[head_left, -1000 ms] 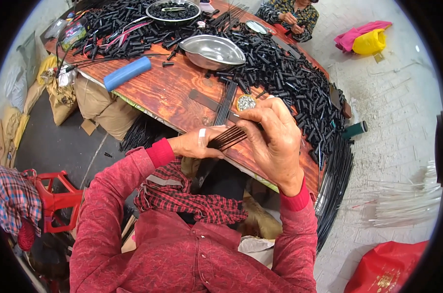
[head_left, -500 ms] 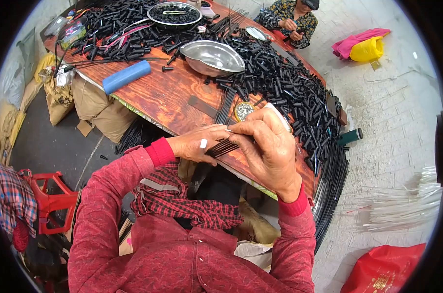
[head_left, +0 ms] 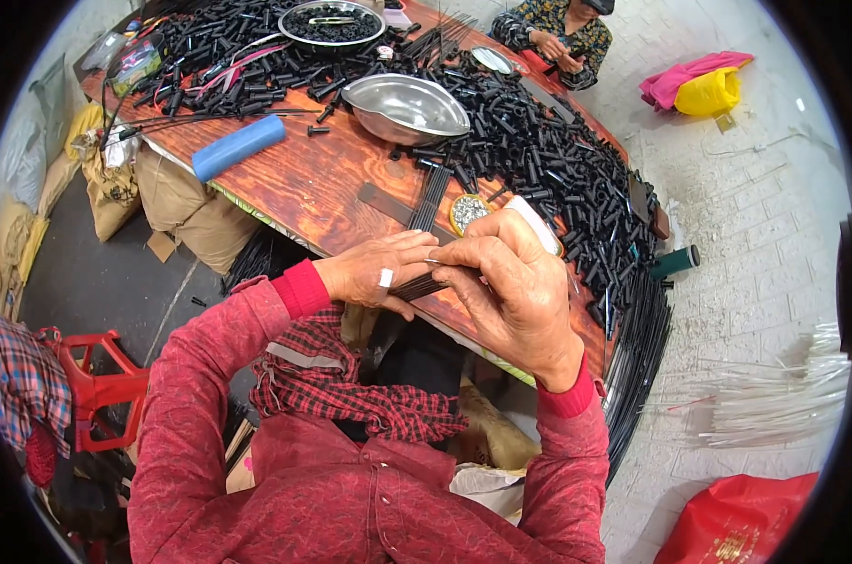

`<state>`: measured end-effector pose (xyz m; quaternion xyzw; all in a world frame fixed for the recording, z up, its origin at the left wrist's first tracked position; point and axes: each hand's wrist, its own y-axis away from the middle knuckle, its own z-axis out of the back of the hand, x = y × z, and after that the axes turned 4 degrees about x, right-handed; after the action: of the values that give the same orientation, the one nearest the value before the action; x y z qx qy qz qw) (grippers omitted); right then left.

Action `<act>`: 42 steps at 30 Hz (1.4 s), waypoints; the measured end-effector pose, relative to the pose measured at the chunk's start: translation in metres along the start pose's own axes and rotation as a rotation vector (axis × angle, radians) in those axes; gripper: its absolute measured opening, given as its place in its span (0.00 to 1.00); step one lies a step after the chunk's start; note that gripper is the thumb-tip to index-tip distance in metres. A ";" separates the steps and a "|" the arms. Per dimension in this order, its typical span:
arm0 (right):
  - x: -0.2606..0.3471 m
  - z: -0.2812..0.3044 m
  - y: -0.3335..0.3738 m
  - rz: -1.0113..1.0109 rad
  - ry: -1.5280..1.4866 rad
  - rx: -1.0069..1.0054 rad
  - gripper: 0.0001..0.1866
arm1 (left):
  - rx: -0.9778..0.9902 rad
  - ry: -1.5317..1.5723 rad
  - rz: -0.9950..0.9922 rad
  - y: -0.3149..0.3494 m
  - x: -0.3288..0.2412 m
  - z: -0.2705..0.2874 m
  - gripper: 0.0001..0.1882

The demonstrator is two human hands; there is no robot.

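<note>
Near the front edge of the table, my left hand [head_left: 369,271] lies flat across a row of thin black rods [head_left: 429,199], its fingers stretched out and a white patch on its back. The rods run away from me over a flat dark strip [head_left: 383,202] and also show under the palm. Just right of it my right hand [head_left: 515,282] is closed in a pinch beside the left fingertips. A small pale thing shows at its fingertips, too small to name. Beyond the right hand stands a round yellow-rimmed dish [head_left: 455,212] of small silvery pieces.
The wooden table [head_left: 294,211] bears heaps of black tubes [head_left: 539,141], a steel bowl [head_left: 407,108], a full round basin [head_left: 332,42] and a blue roll [head_left: 239,148]. Another person [head_left: 557,42] works at the far side. A red stool [head_left: 106,395] stands at left.
Both hands stay close together over the rods; the right fingertips have shifted slightly left and down. The view has moved a little. Across the table, the other person's hands have moved.
</note>
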<state>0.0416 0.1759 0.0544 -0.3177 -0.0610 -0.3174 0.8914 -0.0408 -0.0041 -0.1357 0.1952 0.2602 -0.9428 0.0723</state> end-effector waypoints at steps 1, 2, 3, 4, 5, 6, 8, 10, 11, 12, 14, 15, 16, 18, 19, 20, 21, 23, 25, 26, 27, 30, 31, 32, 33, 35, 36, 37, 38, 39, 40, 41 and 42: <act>-0.001 -0.001 0.000 -0.007 0.003 0.009 0.13 | -0.007 -0.008 0.001 0.000 0.000 0.000 0.45; -0.003 -0.001 0.000 -0.013 0.006 0.019 0.13 | -0.014 -0.015 0.003 -0.001 0.001 0.000 0.47; -0.004 -0.001 -0.001 -0.014 0.008 0.018 0.13 | -0.014 -0.015 0.000 -0.002 0.002 0.001 0.47; -0.005 -0.001 -0.002 -0.014 0.004 0.019 0.13 | -0.006 0.017 -0.010 -0.004 0.003 0.003 0.47; -0.006 -0.001 -0.003 -0.015 0.000 0.021 0.13 | 0.003 0.049 -0.020 -0.006 0.004 0.004 0.48; -0.007 -0.002 -0.005 -0.014 -0.002 0.021 0.13 | 0.003 0.049 -0.017 -0.003 0.006 0.001 0.48; -0.010 -0.002 -0.009 0.039 0.034 0.014 0.13 | 0.011 0.098 0.049 0.003 0.012 -0.007 0.48; -0.011 -0.002 -0.010 0.019 0.047 0.012 0.14 | 0.018 0.110 0.056 -0.001 0.007 -0.001 0.47; -0.011 -0.002 -0.010 0.001 0.060 0.010 0.14 | 0.024 0.120 0.064 -0.004 0.005 0.002 0.47; -0.010 -0.002 -0.011 0.000 0.060 0.006 0.14 | 0.028 0.119 0.063 -0.004 0.004 0.003 0.47; -0.009 -0.002 -0.012 -0.065 0.069 0.033 0.12 | -0.059 0.107 0.016 -0.005 0.002 0.004 0.45; -0.008 -0.003 -0.012 -0.066 0.070 0.027 0.12 | -0.054 0.104 0.014 -0.006 0.002 0.005 0.45; -0.008 -0.004 -0.013 -0.096 0.077 0.060 0.11 | -0.007 0.116 0.034 -0.006 0.001 0.005 0.44; -0.005 -0.005 -0.014 -0.129 0.086 0.090 0.11 | -0.002 0.155 0.018 -0.004 0.006 0.001 0.41; -0.004 -0.006 -0.014 -0.115 0.122 0.112 0.10 | 0.001 0.156 0.016 0.000 0.009 -0.004 0.41; -0.002 -0.005 -0.013 -0.101 0.158 0.135 0.10 | 0.006 0.196 0.022 0.003 0.013 -0.009 0.40; -0.002 -0.004 -0.012 -0.102 0.160 0.131 0.10 | 0.012 0.234 0.028 0.004 0.015 -0.011 0.39; -0.001 -0.004 -0.009 -0.098 0.173 0.172 0.11 | 0.014 0.270 0.067 0.006 0.016 -0.016 0.38; -0.002 0.003 -0.009 -0.089 0.137 0.140 0.13 | 0.170 0.307 0.278 0.012 0.018 -0.021 0.45; -0.003 0.008 -0.007 -0.082 0.100 0.110 0.15 | 0.170 0.305 0.280 0.014 0.020 -0.024 0.45; -0.004 0.014 -0.004 -0.089 0.105 0.109 0.15 | 0.110 0.172 0.203 0.006 0.015 -0.017 0.48; -0.013 0.030 0.011 -0.231 -0.064 0.106 0.24 | 0.073 0.034 0.127 -0.001 0.013 -0.010 0.54; -0.015 0.036 0.016 -0.245 -0.043 0.120 0.24 | 0.094 0.022 0.134 0.002 0.013 -0.010 0.56; -0.014 0.040 0.022 -0.303 -0.086 0.118 0.24 | 0.109 0.039 0.133 0.005 0.014 -0.009 0.52; -0.015 0.045 0.028 -0.363 -0.122 0.117 0.24 | 0.114 0.046 0.136 0.002 0.013 -0.008 0.52; -0.021 0.047 0.039 -0.402 -0.152 0.080 0.19 | 0.168 -0.041 0.137 -0.001 0.010 -0.004 0.45; -0.022 0.046 0.044 -0.339 -0.171 0.032 0.15 | 0.162 -0.018 0.125 -0.004 0.011 -0.002 0.45; -0.024 0.045 0.049 -0.277 -0.188 -0.018 0.12 | 0.177 -0.009 0.123 -0.006 0.009 -0.001 0.45; -0.029 0.042 0.050 -0.188 -0.125 -0.067 0.07 | 0.179 -0.017 0.125 -0.008 0.007 0.001 0.45; -0.031 0.038 0.049 -0.206 -0.131 -0.077 0.07 | 0.183 -0.023 0.125 -0.010 0.005 0.002 0.45; -0.031 0.034 0.047 -0.206 -0.131 -0.090 0.07 | 0.160 0.000 0.141 -0.013 0.003 0.003 0.44; -0.032 0.030 0.045 -0.206 -0.130 -0.102 0.06 | 0.178 0.009 0.135 -0.013 0.005 0.000 0.44; -0.033 0.023 0.040 -0.193 -0.168 -0.146 0.05 | 0.144 -0.002 0.117 -0.011 0.008 -0.002 0.45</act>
<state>0.0416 0.2312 0.0413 -0.3997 -0.1424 -0.3775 0.8231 -0.0496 0.0057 -0.1352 0.2138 0.1797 -0.9535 0.1131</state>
